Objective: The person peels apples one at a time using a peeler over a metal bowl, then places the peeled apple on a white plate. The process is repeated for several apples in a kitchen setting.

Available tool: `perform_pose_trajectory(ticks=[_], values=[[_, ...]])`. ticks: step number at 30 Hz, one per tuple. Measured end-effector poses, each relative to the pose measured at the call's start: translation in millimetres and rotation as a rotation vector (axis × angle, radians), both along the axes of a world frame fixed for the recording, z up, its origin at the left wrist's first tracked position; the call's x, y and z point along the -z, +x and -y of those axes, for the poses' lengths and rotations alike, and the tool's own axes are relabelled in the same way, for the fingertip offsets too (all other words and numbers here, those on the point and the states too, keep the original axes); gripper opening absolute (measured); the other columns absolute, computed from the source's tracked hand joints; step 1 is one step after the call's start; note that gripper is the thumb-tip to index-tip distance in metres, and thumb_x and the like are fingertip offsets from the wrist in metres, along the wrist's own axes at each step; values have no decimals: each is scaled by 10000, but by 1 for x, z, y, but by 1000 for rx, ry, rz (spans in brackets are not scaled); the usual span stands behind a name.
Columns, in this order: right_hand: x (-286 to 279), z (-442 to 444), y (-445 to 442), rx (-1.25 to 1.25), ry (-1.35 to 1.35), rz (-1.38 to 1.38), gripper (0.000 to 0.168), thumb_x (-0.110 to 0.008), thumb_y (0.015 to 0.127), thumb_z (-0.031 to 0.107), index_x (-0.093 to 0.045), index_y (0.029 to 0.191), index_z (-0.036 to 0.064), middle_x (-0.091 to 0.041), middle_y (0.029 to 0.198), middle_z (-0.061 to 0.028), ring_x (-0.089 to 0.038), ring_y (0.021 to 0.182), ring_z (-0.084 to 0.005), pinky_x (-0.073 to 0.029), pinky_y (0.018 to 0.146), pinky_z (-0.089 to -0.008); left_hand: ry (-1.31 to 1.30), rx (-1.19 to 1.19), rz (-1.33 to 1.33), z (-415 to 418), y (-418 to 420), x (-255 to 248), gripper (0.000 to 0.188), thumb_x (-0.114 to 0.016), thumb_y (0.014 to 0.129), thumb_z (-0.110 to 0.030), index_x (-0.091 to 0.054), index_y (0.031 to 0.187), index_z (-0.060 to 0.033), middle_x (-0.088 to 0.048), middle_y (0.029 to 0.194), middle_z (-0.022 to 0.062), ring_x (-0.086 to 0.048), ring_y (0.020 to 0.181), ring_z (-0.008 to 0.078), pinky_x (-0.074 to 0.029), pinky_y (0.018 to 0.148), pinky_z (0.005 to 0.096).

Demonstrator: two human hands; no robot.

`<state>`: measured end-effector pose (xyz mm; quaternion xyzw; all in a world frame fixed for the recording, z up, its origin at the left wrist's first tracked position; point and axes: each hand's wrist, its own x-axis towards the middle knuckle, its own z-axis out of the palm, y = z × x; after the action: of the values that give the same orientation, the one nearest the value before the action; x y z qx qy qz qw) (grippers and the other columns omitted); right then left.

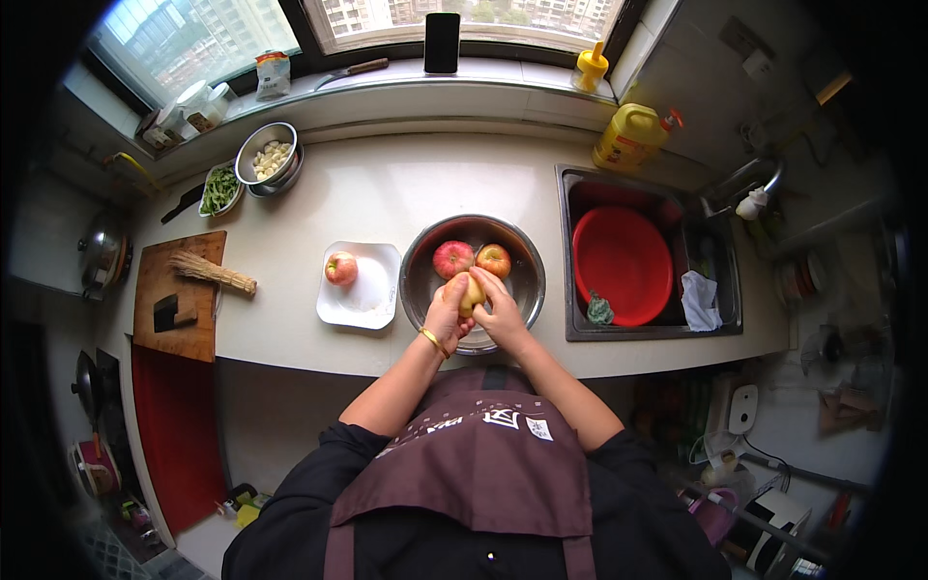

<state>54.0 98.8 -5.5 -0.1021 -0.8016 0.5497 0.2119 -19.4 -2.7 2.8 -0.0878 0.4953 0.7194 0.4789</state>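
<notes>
Over a round stainless steel bowl (pixel 535 279), my left hand (pixel 448 313) and my right hand (pixel 500 312) are closed together around a yellowish apple (pixel 473 296). A gold bracelet circles my left wrist. Inside the bowl, beyond my fingers, lie a red apple (pixel 452 259) and an orange-red apple (pixel 494 259). To the left of the bowl, a white square plate (pixel 371 272) bears another red apple (pixel 341 268). My fingers hide part of the held apple.
A black sink (pixel 573 330) with a red basin (pixel 622 264) is at right. At left are a wooden cutting board (pixel 156 279), a straw brush (pixel 214 272), a bowl of garlic cloves (pixel 243 145) and a dish of green leaves (pixel 220 190). A knife (pixel 362 67) lies on the windowsill.
</notes>
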Motion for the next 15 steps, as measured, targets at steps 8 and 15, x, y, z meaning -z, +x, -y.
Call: perform_pose_trajectory(ticks=[8, 15], values=[[1, 25, 8, 228, -12, -24, 107, -569, 791, 5, -609, 889, 10, -530, 871, -93, -567, 785, -208, -459, 663, -285, 247, -170, 250, 6, -6, 29, 430, -515, 824, -553, -525, 923, -134, -561, 711, 22, -507, 475, 106, -408, 389, 178], [13, 40, 2, 243, -512, -22, 82, -581, 808, -7, -606, 885, -16, -535, 843, -65, -586, 684, -114, -468, 631, -226, 61, -353, -5, 1, 8, 15, 417, -500, 846, -525, -451, 1017, -147, -531, 722, 20, -457, 482, 84, -398, 419, 194]])
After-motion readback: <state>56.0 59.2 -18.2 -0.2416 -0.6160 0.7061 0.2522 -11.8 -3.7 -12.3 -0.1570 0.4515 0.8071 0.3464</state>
